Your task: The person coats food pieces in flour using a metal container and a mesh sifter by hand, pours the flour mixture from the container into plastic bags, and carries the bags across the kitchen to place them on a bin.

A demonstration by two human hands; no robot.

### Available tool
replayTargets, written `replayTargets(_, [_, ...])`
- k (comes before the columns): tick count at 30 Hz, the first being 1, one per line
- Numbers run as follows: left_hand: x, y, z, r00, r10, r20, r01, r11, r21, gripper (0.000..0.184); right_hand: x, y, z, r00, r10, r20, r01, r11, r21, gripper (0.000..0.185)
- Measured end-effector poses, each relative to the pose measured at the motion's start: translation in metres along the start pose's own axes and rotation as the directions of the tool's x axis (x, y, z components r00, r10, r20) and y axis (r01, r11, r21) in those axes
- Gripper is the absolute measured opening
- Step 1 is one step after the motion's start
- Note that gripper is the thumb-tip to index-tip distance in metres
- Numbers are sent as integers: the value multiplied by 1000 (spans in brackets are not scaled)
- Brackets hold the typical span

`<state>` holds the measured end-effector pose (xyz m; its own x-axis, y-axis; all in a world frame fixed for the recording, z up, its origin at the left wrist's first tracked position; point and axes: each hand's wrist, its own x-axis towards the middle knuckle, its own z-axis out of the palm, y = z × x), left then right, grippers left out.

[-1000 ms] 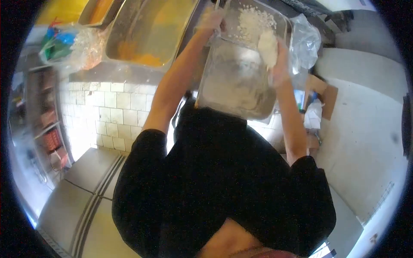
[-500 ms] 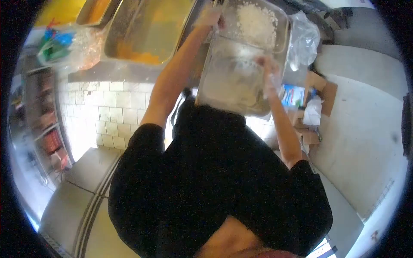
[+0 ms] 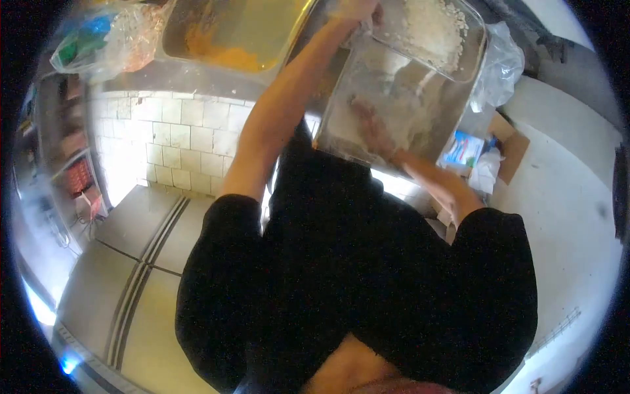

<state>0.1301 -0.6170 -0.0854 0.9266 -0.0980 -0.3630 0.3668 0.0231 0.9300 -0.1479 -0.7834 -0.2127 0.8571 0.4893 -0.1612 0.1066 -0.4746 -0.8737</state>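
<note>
My right hand (image 3: 375,130) is low in the near metal tray (image 3: 453,108), over a thin layer of pale powder, and is blurred by motion. Nothing shows in it; its fingers look stretched out. Up at the top edge of the view, my left hand (image 3: 361,12) is at the left side of the far tray (image 3: 474,26), fingers bent and partly cut off by the frame. The far tray carries small white pieces (image 3: 434,33). What my left hand holds, if anything, cannot be made out.
A metal tray with orange residue (image 3: 252,60) stands left of my left arm, beside a crumpled clear plastic bag (image 3: 134,39). Another clear bag (image 3: 502,62) lies right of the far tray. A cardboard box (image 3: 515,148) and a blue-white package (image 3: 462,150) are at the right.
One second ago my right hand held a pale lump over the far tray; that lump no longer shows in it. The hand has moved down and left into the near tray.
</note>
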Motion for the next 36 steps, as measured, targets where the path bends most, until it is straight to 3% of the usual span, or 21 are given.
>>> replayTargets(1, [1,0,1,1000,0,-8,0,1000,-5,25,5,3,0,995,-102,7,98,936,-339,50])
replayTargets(2, [3,-1,0,1000,-6,-11,6,1000,-12,25,6,5,2,995,-100,20,101,937,-334,50])
replayTargets(4, [4,-3,-1,999,-15,-29,15,1000,-26,24,11,-10,0,980,142,141,-164,974,158,50])
replayTargets(8, [4,-5,-1,998,-20,-58,18,999,-44,24,29,-53,-4,948,259,186,-265,964,12,52])
replayTargets(11, [7,-4,2,997,-25,-75,21,998,-59,23,37,-90,-23,955,165,248,-185,981,60,50])
replayTargets(14, [9,-8,4,997,-39,-69,37,999,-33,23,30,-84,-15,952,213,221,-249,957,150,49])
replayTargets(15, [22,-25,5,997,-34,-69,32,999,-32,23,28,-82,-14,925,281,255,-347,898,269,49])
replayTargets(16, [48,-53,7,787,609,-99,-544,761,354,22,28,-79,-14,893,338,297,-435,816,380,49])
replayTargets(17, [61,-69,9,257,958,125,-765,123,632,24,28,-75,-13,895,336,294,-431,818,381,49])
replayTargets(18, [57,-65,9,256,958,127,-768,122,629,24,28,-77,-15,888,312,338,-445,767,463,48])
replayTargets(19, [53,-61,8,327,936,133,-777,186,602,24,29,-78,-18,882,282,378,-457,709,537,47])
replayTargets(20, [50,-56,10,532,843,80,-745,421,517,24,29,-78,-23,884,282,373,-454,710,538,47])
replayTargets(21, [38,-44,9,850,526,-27,-487,806,336,24,37,-100,-36,880,232,414,-394,844,365,45])
replayTargets(22, [25,-28,7,970,240,-50,-229,960,164,24,39,-106,-40,874,209,438,-350,896,273,44])
replayTargets(23, [23,-23,7,987,154,-41,-148,981,127,25,41,-112,-43,867,185,463,-296,938,180,43])
replayTargets(29, [18,-12,1,994,109,-12,-107,986,130,26,26,-89,-49,886,209,415,-341,899,276,46])
replayTargets(32, [16,-7,2,996,87,-3,-86,989,124,27,20,-69,-57,783,487,386,-601,432,673,50])
replayTargets(34, [17,-6,4,996,86,11,-87,989,123,28,23,-73,-70,664,619,420,-550,23,835,54])
replayTargets(35, [17,-5,5,996,88,16,-90,988,126,29,19,-85,-85,675,624,393,-528,37,848,54])
replayTargets(36, [16,-4,6,996,92,17,-93,987,134,29,19,-124,-110,896,441,-57,-264,630,730,51])
